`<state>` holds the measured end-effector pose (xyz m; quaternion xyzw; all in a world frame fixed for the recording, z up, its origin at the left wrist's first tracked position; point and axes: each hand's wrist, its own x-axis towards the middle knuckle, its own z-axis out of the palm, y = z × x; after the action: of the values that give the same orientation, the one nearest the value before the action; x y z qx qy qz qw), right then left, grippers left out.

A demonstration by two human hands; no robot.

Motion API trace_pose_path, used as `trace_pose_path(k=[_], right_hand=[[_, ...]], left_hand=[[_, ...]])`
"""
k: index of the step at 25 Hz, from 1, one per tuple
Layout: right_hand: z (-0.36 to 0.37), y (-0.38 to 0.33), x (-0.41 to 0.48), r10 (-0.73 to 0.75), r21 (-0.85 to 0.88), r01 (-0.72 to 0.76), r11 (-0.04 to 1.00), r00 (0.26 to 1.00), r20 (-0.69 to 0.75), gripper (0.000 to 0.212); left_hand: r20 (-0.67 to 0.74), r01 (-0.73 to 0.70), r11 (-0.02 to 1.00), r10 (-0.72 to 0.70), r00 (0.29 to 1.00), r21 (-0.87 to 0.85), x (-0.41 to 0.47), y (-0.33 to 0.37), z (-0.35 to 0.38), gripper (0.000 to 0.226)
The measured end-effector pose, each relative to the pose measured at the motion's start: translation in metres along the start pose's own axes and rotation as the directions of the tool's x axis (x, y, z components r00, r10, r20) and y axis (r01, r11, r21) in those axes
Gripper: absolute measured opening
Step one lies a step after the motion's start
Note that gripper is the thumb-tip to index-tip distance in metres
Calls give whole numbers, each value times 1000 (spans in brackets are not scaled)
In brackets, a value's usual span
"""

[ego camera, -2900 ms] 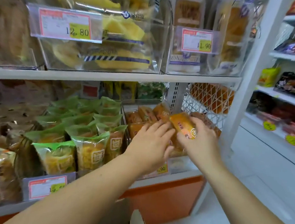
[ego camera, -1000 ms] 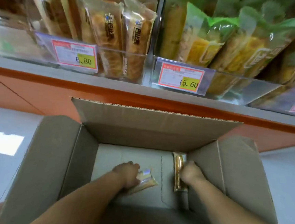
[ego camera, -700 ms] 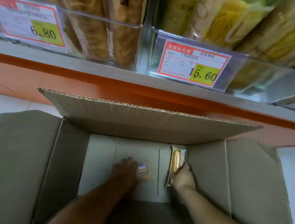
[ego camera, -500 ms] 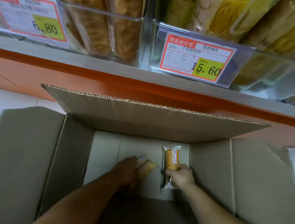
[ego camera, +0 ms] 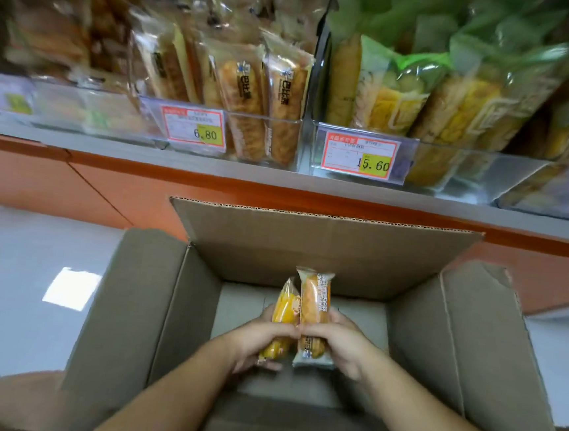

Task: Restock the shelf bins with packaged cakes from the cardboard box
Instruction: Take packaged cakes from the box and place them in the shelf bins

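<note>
An open cardboard box (ego camera: 324,253) stands on the floor below the shelf, its flaps spread out. Above its bare bottom I hold two packaged cakes side by side. My left hand (ego camera: 258,342) grips a yellow-wrapped cake (ego camera: 285,310). My right hand (ego camera: 340,344) grips an orange-brown cake in a clear wrapper (ego camera: 315,300). The two packs touch, both pointing away from me. Clear shelf bins (ego camera: 265,141) above hold upright packaged breads.
The grey shelf edge (ego camera: 279,180) with an orange base panel runs just behind the box. Price tags reading 6.80 (ego camera: 194,130) and 15.60 (ego camera: 360,156) hang on the bins. Green-topped bags (ego camera: 424,90) fill the right bin. Pale floor lies left and right of the box.
Both hands have lifted their cakes off the box bottom and brought them together in the middle. The view has tilted up to show more of the shelf.
</note>
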<state>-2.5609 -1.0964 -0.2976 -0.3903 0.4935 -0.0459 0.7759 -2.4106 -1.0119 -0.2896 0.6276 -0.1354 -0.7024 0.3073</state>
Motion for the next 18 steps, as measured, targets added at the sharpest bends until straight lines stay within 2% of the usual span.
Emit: trace_pose_path(k=[3,5,8,10,14,18], right_hand=[[1,-13,-23,-47,76,46,996,999,1,52],[1,-22,-40,-68,146,66,987,998,12,53],[0,-28,-58,-69,265,58,962,997,34,43],[0,-29,-70,-106,301,83,950,992,63,39],[-2,-33,-82,-215,265,171,949,966,144,67],[-4,-37,-84,-230,262,184,947,961,156,70]], left_hand=[[51,-54,996,58,997,-75,-25,8,-3,62],[81,-51,981,67,994,-186,-43,15,-4,48],[103,-38,957,70,992,-288,-61,24,1,28],[90,-44,957,72,993,-288,-69,27,8,32],[54,-133,966,148,987,-224,-73,28,17,45],[33,-194,959,205,978,-209,-74,35,20,39]])
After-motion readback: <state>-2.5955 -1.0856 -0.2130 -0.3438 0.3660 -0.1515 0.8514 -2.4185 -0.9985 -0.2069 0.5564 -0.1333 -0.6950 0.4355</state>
